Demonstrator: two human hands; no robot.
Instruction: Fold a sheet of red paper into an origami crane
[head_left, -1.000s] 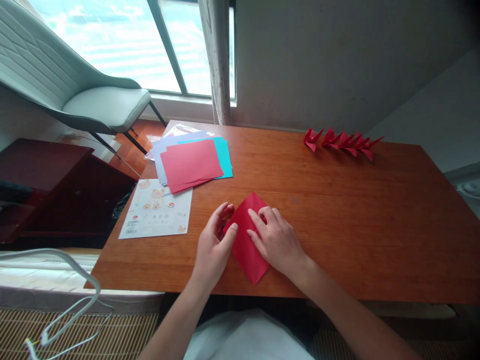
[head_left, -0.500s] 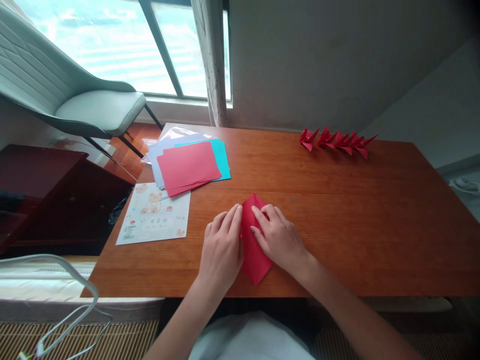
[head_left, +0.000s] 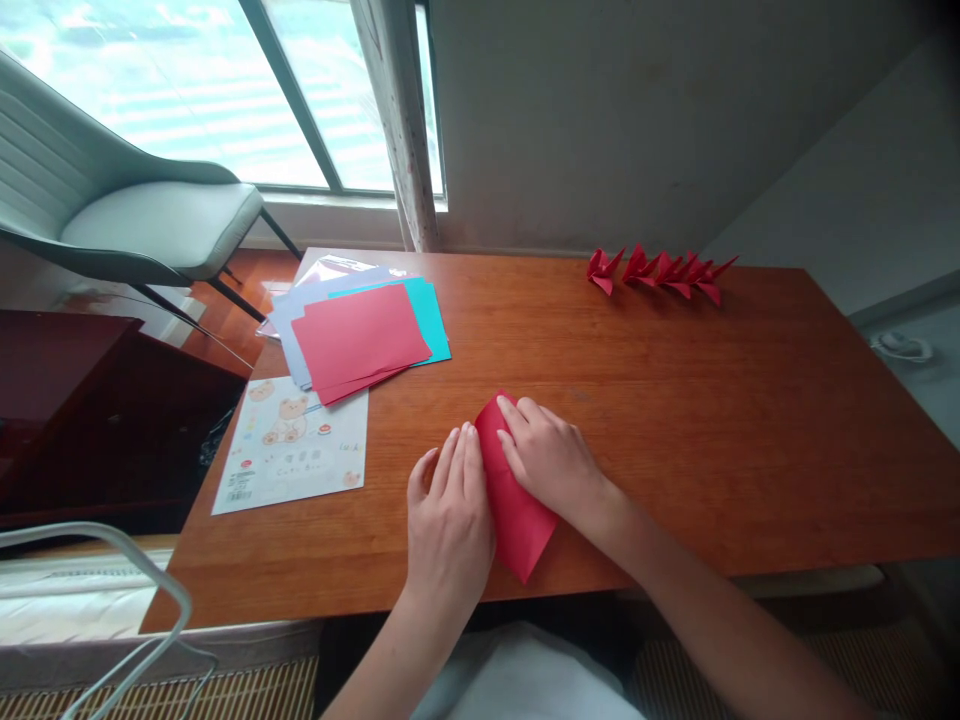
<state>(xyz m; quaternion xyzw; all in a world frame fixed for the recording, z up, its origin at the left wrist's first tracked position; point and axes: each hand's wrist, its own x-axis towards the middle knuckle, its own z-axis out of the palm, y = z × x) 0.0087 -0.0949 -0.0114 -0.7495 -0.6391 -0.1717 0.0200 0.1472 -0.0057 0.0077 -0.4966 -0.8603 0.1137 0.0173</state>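
Observation:
A sheet of folded red origami paper (head_left: 521,520), shaped like a long diamond, lies on the table before me. My left hand (head_left: 450,510) rests along its left edge, fingers stretched out side by side; its thumb is hidden. Across the upper right part of the paper is my right hand (head_left: 551,450), its fingers bent and closed on the paper, with the index fingertip near the top corner. Several red origami cranes (head_left: 664,272) stand in a row at the table's far right.
On the wooden table (head_left: 675,420), red paper sheets (head_left: 364,335) overlap turquoise paper (head_left: 431,320) and pale blue sheets (head_left: 289,325) at the left. A white bear-print sheet (head_left: 300,460) lies in front. Beyond are a chair (head_left: 161,225) and a window; a white cable (head_left: 142,570) hangs at lower left.
The view has shifted slightly. The folded paper is turned a little, its near tip now further right. My left hand lies flatter by its edge, and the right fingers have moved toward the top corner.

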